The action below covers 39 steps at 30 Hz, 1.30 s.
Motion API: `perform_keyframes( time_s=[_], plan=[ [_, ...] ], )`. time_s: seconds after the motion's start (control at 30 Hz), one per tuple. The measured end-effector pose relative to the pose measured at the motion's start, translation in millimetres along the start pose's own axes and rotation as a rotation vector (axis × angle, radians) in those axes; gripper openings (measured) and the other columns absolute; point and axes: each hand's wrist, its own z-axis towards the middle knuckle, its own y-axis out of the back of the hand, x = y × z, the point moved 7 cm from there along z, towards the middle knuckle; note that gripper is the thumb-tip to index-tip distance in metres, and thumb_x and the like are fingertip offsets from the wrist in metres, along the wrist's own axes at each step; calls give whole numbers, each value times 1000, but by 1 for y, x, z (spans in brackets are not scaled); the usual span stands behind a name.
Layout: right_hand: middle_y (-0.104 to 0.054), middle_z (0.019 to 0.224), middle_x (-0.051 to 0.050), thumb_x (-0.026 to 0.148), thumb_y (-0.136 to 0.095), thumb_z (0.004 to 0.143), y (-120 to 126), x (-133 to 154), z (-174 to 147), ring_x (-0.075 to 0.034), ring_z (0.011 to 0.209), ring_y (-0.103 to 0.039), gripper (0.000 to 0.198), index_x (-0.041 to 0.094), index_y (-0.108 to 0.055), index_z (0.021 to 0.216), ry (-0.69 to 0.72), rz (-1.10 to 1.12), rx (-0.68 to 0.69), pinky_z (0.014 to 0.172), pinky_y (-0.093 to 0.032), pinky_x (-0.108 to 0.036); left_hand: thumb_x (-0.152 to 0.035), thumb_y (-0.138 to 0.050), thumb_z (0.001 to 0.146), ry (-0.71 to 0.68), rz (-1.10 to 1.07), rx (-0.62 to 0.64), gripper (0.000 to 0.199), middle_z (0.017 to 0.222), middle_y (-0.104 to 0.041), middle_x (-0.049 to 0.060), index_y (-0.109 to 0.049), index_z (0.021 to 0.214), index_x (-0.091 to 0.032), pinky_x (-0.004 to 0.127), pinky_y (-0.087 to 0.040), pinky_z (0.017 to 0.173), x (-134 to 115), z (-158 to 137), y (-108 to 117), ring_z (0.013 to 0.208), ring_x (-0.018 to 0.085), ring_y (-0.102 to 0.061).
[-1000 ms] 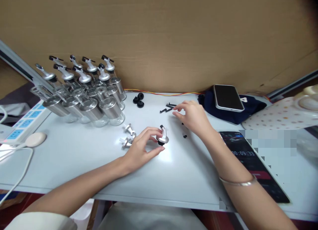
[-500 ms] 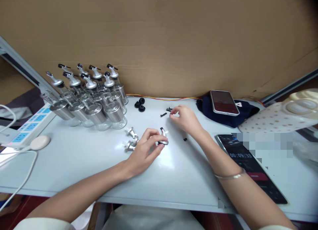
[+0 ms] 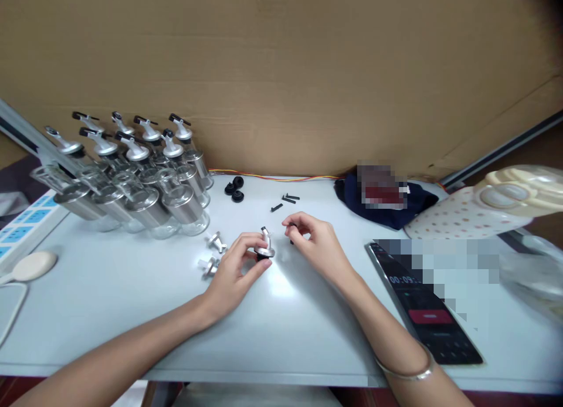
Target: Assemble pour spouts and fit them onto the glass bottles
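My left hand is closed on a silver pourer spout with a black stopper below, held upright between fingers and thumb just above the table. My right hand is to its right, fingertips pinched around a small black part, mostly hidden by the fingers. Beyond the right fingertips lie thin black strips. Several loose silver spout pieces rest left of my left hand, partly covered by it. Further back is a cluster of black ribbed stoppers.
Several glass bottles with steel sleeves crowd the left, silver pourers at the back. A power strip and white round pad are far left. On the right are a phone, dark blue cloth and dotted container.
My right hand has drawn back from the black strips towards me and now pinches a small black part. My left hand still holds the pourer spout. The view has shifted right.
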Motion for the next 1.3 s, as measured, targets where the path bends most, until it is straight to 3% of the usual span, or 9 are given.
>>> perform_keyframes(
  time_s=[0.13,0.23,0.37,0.67,1.1,1.3],
  plan=[
    [-75,86,-5,21,-49,83,-6,2,-3,-17,73,-68,20,20,-66,93,-12,113,98,64,-49,-28,-23,-58,89,74,-71,-24,22,111,-59,7,-53,111,-22,31,-51,88,8,-1,-1,105,18,-60],
    [-76,87,-5,23,-55,83,-11,2,-5,-20,81,-70,13,21,-65,91,-27,175,147,68,-49,-29,-25,-59,89,101,-90,-34,27,115,-59,7,-52,115,-23,31,-50,90,11,-2,-1,109,18,-59],
    [-74,76,-2,24,-56,82,-15,4,-6,-17,69,-66,11,20,-66,80,-10,193,181,64,-47,-28,-26,-56,91,97,-61,-14,20,111,-62,7,-55,111,-22,32,-49,90,10,-2,0,106,18,-60],
    [-68,67,1,29,-62,76,-15,-1,-7,-15,62,-62,9,20,-61,78,-107,330,102,60,-45,-27,-26,-60,88,78,-55,1,14,105,-66,6,-58,101,-20,32,-50,89,7,1,0,102,18,-62],
    [-72,78,-3,28,-63,74,-20,3,-8,-16,72,-67,13,19,-66,82,-154,541,210,68,-51,-30,-29,-61,89,118,-136,1,20,105,-62,5,-54,105,-21,32,-51,89,12,-1,-2,101,18,-63],
    [-69,75,-2,30,-67,71,-13,1,-7,-16,70,-63,12,19,-65,74,-170,502,155,67,-49,-30,-32,-54,93,85,-19,2,21,107,-65,7,-55,110,-21,33,-49,89,10,-1,0,101,19,-62]
  ],
)
